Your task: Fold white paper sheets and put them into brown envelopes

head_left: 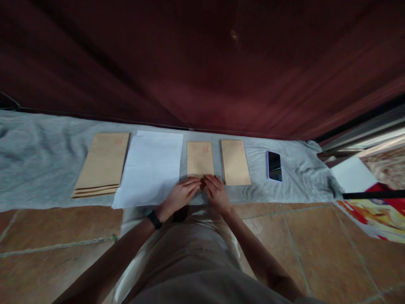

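Observation:
A brown paper envelope (200,158) with a faint reddish print lies flat in front of me, its near end under my fingers. My left hand (185,193), a dark band on its wrist, pinches that near end from the left. From the right, my right hand (215,192) closes on the same end, the fingertips of both hands almost meeting. Just left of the envelope lies a stack of white paper sheets (152,164). Close by on the right is a small pile of similar brown envelopes (236,162). The fingers hide the envelope's near edge.
A stack of larger brown envelopes (103,158) lies farther left on the grey cloth (41,160). To the right rests a phone (274,166). A dark red curtain-like surface (202,63) rises behind. Tiled floor (303,240) and a colourful printed box (376,215) are at the lower right.

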A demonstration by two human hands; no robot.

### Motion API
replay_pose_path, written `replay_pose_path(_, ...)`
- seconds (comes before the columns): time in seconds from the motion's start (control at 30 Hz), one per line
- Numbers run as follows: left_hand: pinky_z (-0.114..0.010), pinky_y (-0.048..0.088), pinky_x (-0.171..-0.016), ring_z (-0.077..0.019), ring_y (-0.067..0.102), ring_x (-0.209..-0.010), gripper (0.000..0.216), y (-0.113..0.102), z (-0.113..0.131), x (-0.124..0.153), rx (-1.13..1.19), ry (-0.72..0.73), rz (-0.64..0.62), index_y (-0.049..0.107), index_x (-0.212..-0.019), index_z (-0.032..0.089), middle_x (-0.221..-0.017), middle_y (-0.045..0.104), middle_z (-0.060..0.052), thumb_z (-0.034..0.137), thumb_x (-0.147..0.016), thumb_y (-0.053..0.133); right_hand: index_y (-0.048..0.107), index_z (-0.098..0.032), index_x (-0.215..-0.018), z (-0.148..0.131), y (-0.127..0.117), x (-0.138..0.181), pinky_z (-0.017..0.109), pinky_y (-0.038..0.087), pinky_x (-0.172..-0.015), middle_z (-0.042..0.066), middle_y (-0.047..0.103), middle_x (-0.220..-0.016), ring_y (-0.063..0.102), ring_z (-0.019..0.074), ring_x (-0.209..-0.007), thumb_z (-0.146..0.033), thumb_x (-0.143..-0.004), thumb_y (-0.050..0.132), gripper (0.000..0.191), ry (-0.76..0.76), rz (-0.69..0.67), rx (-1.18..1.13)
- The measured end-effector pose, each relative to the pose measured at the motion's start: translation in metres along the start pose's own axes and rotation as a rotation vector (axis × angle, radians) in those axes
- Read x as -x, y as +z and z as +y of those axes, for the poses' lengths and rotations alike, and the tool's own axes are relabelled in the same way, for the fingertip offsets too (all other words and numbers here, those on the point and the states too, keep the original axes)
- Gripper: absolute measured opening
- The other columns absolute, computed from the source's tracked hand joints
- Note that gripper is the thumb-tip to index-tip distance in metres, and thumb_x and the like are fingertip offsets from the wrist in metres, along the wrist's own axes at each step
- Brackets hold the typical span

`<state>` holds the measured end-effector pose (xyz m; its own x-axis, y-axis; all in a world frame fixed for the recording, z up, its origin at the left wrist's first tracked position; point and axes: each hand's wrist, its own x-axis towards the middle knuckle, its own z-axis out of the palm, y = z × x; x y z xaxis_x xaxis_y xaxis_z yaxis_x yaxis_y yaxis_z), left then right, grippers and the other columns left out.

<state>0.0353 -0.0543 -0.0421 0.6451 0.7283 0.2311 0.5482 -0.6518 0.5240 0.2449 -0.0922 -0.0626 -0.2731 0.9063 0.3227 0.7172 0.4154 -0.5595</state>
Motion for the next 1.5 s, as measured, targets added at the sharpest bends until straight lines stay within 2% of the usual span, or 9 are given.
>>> replay_pose_path(0.13, -0.044, 0.045, -0.118, -0.0218, 0.052, -0.14, 0.042, -0.003, -0.026, -0.04, -0.089, -0.032, 0.037, 0.062, -0.136, 0.017, -0.147, 0.06, -0.011, 0.027, -0.105, 0.036, 0.059, -0.021, -0.138, -0.003, -0.003, 0.011, 0.052, 0.043, -0.118, 0.011, 0.062, -0.141, 0.055, 0.0232, -0.135, -0.016, -0.102, 0.043, 0.04, -0.005, 0.002, -0.014)
replay_pose_path(0.27, -0.046, 0.028, -0.127, -0.0235, 0.035, -0.152, 0.05, 0.002, -0.048, -0.093, -0.177, 0.009, -0.046, 0.05, -0.149, 0.013, -0.161, 0.043, -0.013, 0.031, -0.104, 0.037, 0.061, -0.021, -0.135, -0.003, -0.006, 0.011, 0.053, 0.045, -0.116, 0.011, 0.065, -0.136, 0.058, 0.0238, -0.131, -0.016, -0.101, 0.045, 0.038, 0.001, 0.014, -0.046)
replay_pose_path(0.4, -0.05, 0.023, -0.128, -0.0251, 0.032, -0.153, 0.051, 0.009, -0.055, -0.116, -0.246, -0.024, -0.109, 0.049, -0.151, 0.018, -0.162, 0.043, -0.009, 0.034, -0.105, 0.035, 0.061, -0.022, -0.132, -0.002, -0.007, 0.013, 0.052, 0.045, -0.117, 0.01, 0.067, -0.133, 0.058, 0.0236, -0.13, -0.017, -0.101, 0.045, 0.035, -0.004, 0.018, -0.092)
replay_pose_path(0.5, -0.048, 0.024, -0.128, -0.0239, 0.033, -0.153, 0.051, 0.013, -0.05, -0.107, -0.251, -0.009, -0.123, 0.048, -0.152, 0.018, -0.162, 0.044, -0.008, 0.034, -0.105, 0.033, 0.06, -0.023, -0.132, -0.003, -0.006, 0.015, 0.051, 0.047, -0.114, 0.01, 0.066, -0.131, 0.058, 0.0239, -0.128, -0.019, -0.102, 0.044, 0.034, 0.032, 0.041, -0.114)
replay_pose_path(0.7, -0.044, 0.026, -0.127, -0.0202, 0.034, -0.152, 0.05, 0.014, -0.03, -0.067, -0.205, 0.058, -0.12, 0.047, -0.152, 0.017, -0.16, 0.046, -0.008, 0.034, -0.106, 0.034, 0.054, -0.02, -0.135, -0.007, -0.003, 0.015, 0.051, 0.051, -0.11, 0.016, 0.059, -0.135, 0.056, 0.0264, -0.131, -0.019, -0.101, 0.042, 0.036, 0.134, 0.128, -0.126)
replay_pose_path(0.97, -0.046, 0.03, -0.127, -0.0232, 0.037, -0.152, 0.053, 0.009, -0.004, -0.021, -0.149, 0.066, -0.153, 0.049, -0.15, 0.017, -0.158, 0.049, -0.01, 0.044, -0.106, 0.041, 0.055, -0.021, -0.133, -0.008, -0.004, 0.011, 0.049, 0.051, -0.11, 0.014, 0.062, -0.127, 0.058, 0.0255, -0.125, -0.019, -0.102, 0.041, 0.034, 0.115, 0.109, -0.128)
replay_pose_path(1.1, -0.045, 0.036, -0.124, -0.0231, 0.042, -0.149, 0.049, 0.011, 0.004, -0.002, -0.13, 0.034, -0.11, 0.051, -0.148, 0.015, -0.156, 0.051, -0.012, 0.036, -0.104, 0.045, 0.056, -0.022, -0.132, -0.007, -0.003, 0.012, 0.051, 0.052, -0.109, 0.014, 0.062, -0.127, 0.059, 0.0269, -0.125, -0.019, -0.101, 0.044, 0.034, 0.11, 0.104, -0.107)
replay_pose_path(1.3, -0.044, 0.046, -0.117, -0.0224, 0.054, -0.139, 0.041, 0.016, 0.01, 0.005, -0.101, -0.034, -0.001, 0.06, -0.139, 0.017, -0.145, 0.062, -0.011, 0.022, -0.103, 0.042, 0.061, -0.024, -0.127, -0.006, -0.004, 0.012, 0.052, 0.053, -0.107, 0.012, 0.065, -0.126, 0.06, 0.0274, -0.123, -0.022, -0.1, 0.05, 0.029, 0.083, 0.06, -0.074)
replay_pose_path(1.5, -0.044, 0.048, -0.114, -0.0223, 0.057, -0.136, 0.04, 0.015, 0.003, 0.0, -0.088, -0.005, 0.008, 0.062, -0.136, 0.018, -0.141, 0.065, -0.01, 0.02, -0.103, 0.042, 0.066, -0.023, -0.12, -0.004, 0.0, 0.01, 0.048, 0.054, -0.106, 0.011, 0.067, -0.121, 0.062, 0.0252, -0.119, -0.022, -0.103, 0.047, 0.025, 0.092, 0.091, -0.065)
